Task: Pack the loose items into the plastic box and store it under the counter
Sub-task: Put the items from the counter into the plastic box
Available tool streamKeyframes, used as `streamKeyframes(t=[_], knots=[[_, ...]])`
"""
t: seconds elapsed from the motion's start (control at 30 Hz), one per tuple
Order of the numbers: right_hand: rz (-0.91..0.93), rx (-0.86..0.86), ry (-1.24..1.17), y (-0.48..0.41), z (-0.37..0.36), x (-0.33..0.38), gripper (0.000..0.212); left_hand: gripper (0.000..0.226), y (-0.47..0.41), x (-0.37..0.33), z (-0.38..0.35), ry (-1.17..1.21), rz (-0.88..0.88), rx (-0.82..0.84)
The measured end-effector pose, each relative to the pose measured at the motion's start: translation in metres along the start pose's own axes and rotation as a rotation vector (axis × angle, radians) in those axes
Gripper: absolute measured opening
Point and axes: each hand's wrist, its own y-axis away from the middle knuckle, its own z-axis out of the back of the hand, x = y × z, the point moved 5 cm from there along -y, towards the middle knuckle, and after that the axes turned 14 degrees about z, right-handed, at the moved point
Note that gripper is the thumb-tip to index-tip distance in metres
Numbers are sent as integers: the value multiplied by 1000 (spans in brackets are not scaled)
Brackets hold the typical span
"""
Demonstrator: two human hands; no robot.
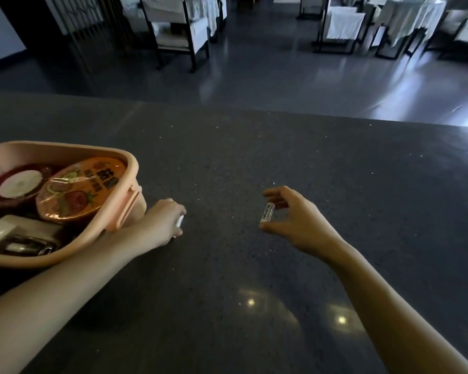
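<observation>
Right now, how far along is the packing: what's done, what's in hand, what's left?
Done: the pink plastic box already holds an orange-lidded bowl, a red round container and other items. In hand: the right hand pinches a small white labelled cylinder; the left hand grips another small white item beside the box. Left: put both in, then store the box, now on the counter, underneath.

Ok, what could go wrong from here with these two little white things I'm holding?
The white cylinder pinched at its ends by the right hand could slip and roll across the smooth counter. The left hand grips another small white piece beside the pink box, which already looks crowded; small items may drop between the orange-lidded tub and the rest.
</observation>
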Motion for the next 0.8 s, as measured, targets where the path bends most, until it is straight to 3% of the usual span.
streamKeyframes(t=[0.1,0.3,0.43,0.57,0.7,0.8], knots=[[47,-8,-22,-4,1,14,58,44,10,6,11,226,-24,-47],[64,-32,-47,-5,-5,27,59,82,40,-5,-25,186,-246,322],[30,-15,-64,8,-20,22,60,74,55,-12,-39,201,-369,307],[-22,-33,-82,15,-18,16,61,95,74,-36,-44,285,-553,382],[-84,-128,-118,27,-1,5,57,71,93,-72,-58,177,-797,318],[-120,-185,-131,41,11,-4,56,62,87,-75,-54,293,-733,316]])
